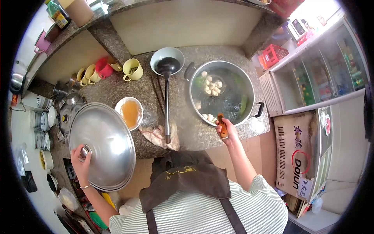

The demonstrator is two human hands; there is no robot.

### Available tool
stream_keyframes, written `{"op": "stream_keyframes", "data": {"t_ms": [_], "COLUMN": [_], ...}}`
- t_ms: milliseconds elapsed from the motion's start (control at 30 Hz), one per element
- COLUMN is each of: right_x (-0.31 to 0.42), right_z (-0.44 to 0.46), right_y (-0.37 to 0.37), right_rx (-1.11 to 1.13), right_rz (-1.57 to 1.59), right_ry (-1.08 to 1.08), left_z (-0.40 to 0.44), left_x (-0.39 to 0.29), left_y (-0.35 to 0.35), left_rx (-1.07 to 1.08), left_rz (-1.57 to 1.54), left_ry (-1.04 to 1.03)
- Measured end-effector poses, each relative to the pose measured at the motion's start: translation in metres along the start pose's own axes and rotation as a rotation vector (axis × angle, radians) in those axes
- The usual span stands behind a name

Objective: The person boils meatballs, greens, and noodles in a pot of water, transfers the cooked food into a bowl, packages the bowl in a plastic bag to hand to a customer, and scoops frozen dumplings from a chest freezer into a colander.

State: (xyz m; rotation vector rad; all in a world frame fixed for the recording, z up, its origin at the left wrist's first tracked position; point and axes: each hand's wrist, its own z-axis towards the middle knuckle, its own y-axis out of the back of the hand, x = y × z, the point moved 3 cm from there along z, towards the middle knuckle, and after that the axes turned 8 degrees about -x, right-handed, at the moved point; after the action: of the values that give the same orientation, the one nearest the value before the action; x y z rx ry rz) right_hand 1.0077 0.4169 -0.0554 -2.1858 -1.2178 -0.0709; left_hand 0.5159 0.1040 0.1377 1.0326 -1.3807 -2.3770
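Note:
My left hand (pixel 81 159) grips the knob of a large round metal lid (pixel 105 144), held tilted at the left counter edge. My right hand (pixel 228 132) is closed round the orange-brown handle of a skimmer (pixel 222 126) at the near rim of a big steaming pot (pixel 189 93). Pale dumplings (pixel 212 85) lie bunched in the pot's liquid, several more near its front wall, with green leaves at the sides. The skimmer's head is hard to make out under the liquid.
Left of the pot, a long-handled black ladle (pixel 167 68) rests across a pale bowl (pixel 156 54), beside chopsticks (pixel 157 93). A bowl of brown liquid (pixel 130 113), a crumpled cloth (pixel 156 137) and several mugs (pixel 133 70) stand nearby. A glass-door fridge (pixel 278 93) stands right.

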Motion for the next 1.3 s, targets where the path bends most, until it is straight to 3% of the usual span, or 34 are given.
{"op": "stream_keyframes", "data": {"t_ms": [67, 267, 333, 600, 800, 867, 1000, 1300], "right_x": [0.001, 0.013, 0.018, 0.102, 0.165, 0.181, 0.209, 0.172], "right_z": [0.013, 0.002, -0.003, -0.069, -0.122, -0.13, -0.139, -0.105], "right_y": [-0.001, 0.006, 0.025, 0.114, 0.109, 0.107, 0.104, 0.097], "right_rx": [0.007, 0.331, 0.338, 0.002, -0.108, -0.147, -0.168, -0.093], "right_rz": [-0.034, 0.333, 0.281, -0.687, -1.206, -1.386, -1.521, -1.144], "right_ry": [0.026, -0.161, -0.149, 0.042, 0.051, 0.141, 0.13, -0.166], "left_z": [-0.006, -0.021, -0.026, -0.037, -0.038, -0.038, -0.038, -0.042], "left_x": [-0.003, -0.009, -0.009, 0.0, 0.0, 0.002, 0.003, -0.006], "left_y": [0.002, 0.01, 0.013, 0.013, 0.007, 0.005, 0.004, 0.003], "left_rx": [-0.006, -0.03, -0.019, 0.032, 0.064, 0.074, 0.092, 0.067], "left_rz": [0.009, 0.017, 0.037, 0.041, 0.07, 0.066, 0.06, -0.005], "left_ry": [-0.004, 0.004, 0.025, 0.115, 0.134, 0.13, 0.117, 0.142]}}
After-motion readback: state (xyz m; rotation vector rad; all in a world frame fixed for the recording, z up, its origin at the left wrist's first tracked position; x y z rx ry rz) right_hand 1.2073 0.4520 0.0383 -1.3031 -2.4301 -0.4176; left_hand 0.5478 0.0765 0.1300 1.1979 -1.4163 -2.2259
